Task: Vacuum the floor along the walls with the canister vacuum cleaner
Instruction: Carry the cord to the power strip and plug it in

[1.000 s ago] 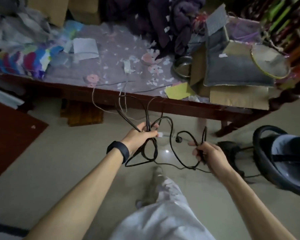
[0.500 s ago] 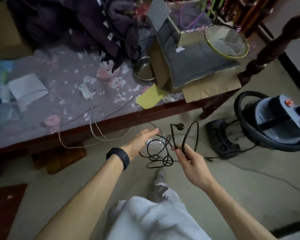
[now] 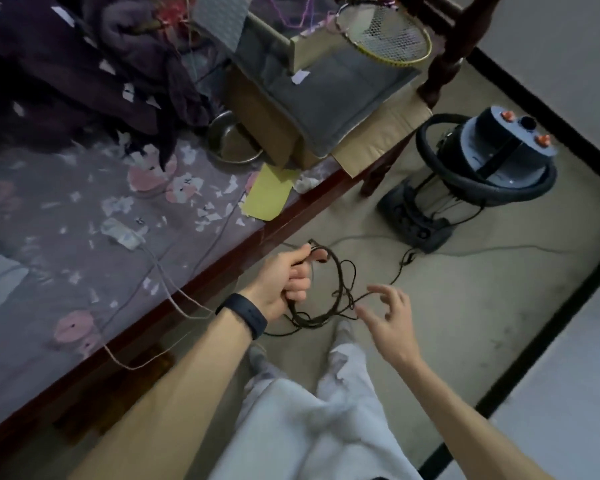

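**Cord coiled in left hand, vacuum parked by the wall**

Left hand (image 3: 286, 278) is curled tight round a loose coil of black power cord (image 3: 340, 289), low over the floor beside the bed rail (image 3: 291, 225). Right hand (image 3: 387, 317) is just beside the coil, fingers spread and slack, gripping nothing. Can't tell if a fingertip touches the strand passing it.

Canister vacuum (image 3: 496, 157) stands on the floor past the bed corner, near the black skirting, with its hose (image 3: 426, 133) looped round the body. Dark floor nozzle (image 3: 413, 220) sits in front of it, detail murky. The cord's run toward the canister gets lost near the nozzle. Frame is dim, edges blurred.
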The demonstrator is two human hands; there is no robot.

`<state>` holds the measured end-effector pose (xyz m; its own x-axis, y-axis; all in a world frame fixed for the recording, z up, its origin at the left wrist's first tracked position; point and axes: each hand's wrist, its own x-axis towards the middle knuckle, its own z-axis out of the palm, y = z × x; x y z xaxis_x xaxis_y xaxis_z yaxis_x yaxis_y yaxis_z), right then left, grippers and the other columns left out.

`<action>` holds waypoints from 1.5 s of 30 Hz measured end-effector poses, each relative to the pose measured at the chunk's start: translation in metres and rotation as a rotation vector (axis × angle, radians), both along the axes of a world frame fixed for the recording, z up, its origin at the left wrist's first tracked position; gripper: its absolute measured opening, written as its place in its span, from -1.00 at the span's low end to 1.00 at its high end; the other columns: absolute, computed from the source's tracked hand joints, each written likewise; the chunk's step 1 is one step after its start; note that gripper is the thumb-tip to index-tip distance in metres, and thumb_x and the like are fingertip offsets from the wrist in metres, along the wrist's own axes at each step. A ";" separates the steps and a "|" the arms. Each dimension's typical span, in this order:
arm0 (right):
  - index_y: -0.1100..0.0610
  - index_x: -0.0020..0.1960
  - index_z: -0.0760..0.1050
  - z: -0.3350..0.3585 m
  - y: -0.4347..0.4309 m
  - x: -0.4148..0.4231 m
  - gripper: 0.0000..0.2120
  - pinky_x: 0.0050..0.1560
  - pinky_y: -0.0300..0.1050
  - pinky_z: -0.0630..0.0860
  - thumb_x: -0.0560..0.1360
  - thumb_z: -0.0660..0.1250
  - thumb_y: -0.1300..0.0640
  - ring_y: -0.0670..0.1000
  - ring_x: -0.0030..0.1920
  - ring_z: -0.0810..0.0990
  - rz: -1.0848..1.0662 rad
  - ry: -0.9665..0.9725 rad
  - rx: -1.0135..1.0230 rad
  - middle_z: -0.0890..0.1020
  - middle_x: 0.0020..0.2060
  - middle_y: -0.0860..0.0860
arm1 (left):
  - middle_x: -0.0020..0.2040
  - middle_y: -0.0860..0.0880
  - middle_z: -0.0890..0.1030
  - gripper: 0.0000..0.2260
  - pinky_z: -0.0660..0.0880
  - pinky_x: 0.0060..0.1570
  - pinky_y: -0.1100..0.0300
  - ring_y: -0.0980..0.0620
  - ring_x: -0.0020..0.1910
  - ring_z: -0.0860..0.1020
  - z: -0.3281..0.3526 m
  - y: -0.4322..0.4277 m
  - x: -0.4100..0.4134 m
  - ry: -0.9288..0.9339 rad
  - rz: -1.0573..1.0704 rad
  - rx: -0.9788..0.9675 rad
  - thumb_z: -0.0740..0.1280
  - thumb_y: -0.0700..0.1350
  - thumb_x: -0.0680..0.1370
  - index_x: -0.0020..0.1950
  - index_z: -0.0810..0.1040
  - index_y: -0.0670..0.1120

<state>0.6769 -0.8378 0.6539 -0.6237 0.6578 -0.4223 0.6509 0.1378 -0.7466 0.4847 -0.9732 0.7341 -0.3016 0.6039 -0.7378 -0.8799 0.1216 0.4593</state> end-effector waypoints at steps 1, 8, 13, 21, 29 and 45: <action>0.05 0.23 0.51 -0.003 -0.007 0.000 -0.67 0.25 -0.11 0.47 0.55 0.48 -0.05 0.03 0.29 0.53 -0.217 -0.050 -0.193 0.56 0.23 -0.06 | -0.52 0.10 0.16 -0.71 0.00 -0.59 0.30 0.18 -0.61 0.08 0.001 -0.009 -0.008 0.024 -0.065 0.003 0.14 -0.02 0.68 0.03 0.60 -0.14; 0.18 0.54 0.30 -0.034 -0.078 -0.029 -0.05 0.19 0.42 0.53 0.47 0.21 -0.52 0.40 0.24 0.61 -0.713 -0.105 -1.367 0.49 0.37 0.39 | -0.53 0.07 0.13 -0.73 -0.04 -0.58 0.23 0.14 -0.61 0.07 -0.034 -0.046 -0.019 0.092 -0.576 -0.039 0.26 0.03 0.58 -0.06 0.70 -0.07; 0.20 -0.07 0.57 -0.081 -0.083 -0.057 -0.51 -0.44 -0.25 0.35 0.42 0.44 -0.26 -0.06 -0.50 0.44 -0.886 0.104 -1.442 0.49 -0.39 -0.02 | -0.51 0.01 0.20 -0.63 0.00 -0.58 0.27 0.10 -0.61 0.09 -0.105 -0.054 0.002 0.175 -0.611 -0.289 0.27 0.16 0.59 -0.15 0.71 -0.07; 0.15 -0.10 0.48 -0.226 -0.077 0.009 -0.70 -0.60 -0.25 0.09 0.69 0.23 -0.02 -0.10 -0.61 0.15 -0.837 -0.260 -1.057 0.25 -0.46 -0.04 | -0.33 -0.09 0.53 -0.69 0.47 -0.44 0.30 0.22 -0.56 0.53 -0.256 -0.046 0.030 0.349 -0.349 -0.690 0.11 -0.06 0.71 -0.07 0.51 -0.23; 0.27 0.00 0.45 -0.445 -0.038 0.082 -0.59 -0.41 -0.18 0.36 0.51 0.32 -0.10 0.04 -0.41 0.42 -0.460 -0.715 -0.550 0.53 -0.26 0.13 | -0.13 -0.11 0.56 -0.81 0.51 -0.56 0.24 0.05 -0.64 0.47 -0.456 -0.030 0.028 0.132 -0.027 -0.746 0.10 -0.31 0.67 -0.08 0.40 -0.14; 0.36 0.56 0.17 -0.726 -0.049 -0.044 0.24 0.52 0.09 0.16 0.32 0.28 -0.62 0.26 0.53 0.27 -0.526 -0.774 -0.482 0.32 0.51 0.24 | -0.58 0.13 0.37 -0.47 0.30 -0.30 0.14 0.06 -0.45 0.33 -0.691 -0.043 -0.016 0.720 -0.206 -0.839 0.24 0.20 0.60 -0.51 0.39 -0.04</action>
<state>0.6326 -0.8868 -0.0716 0.2431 0.4233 -0.8728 0.8652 -0.5014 -0.0022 0.4684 -1.0161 0.0428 -0.7731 0.0860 -0.6284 -0.3698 0.7438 0.5568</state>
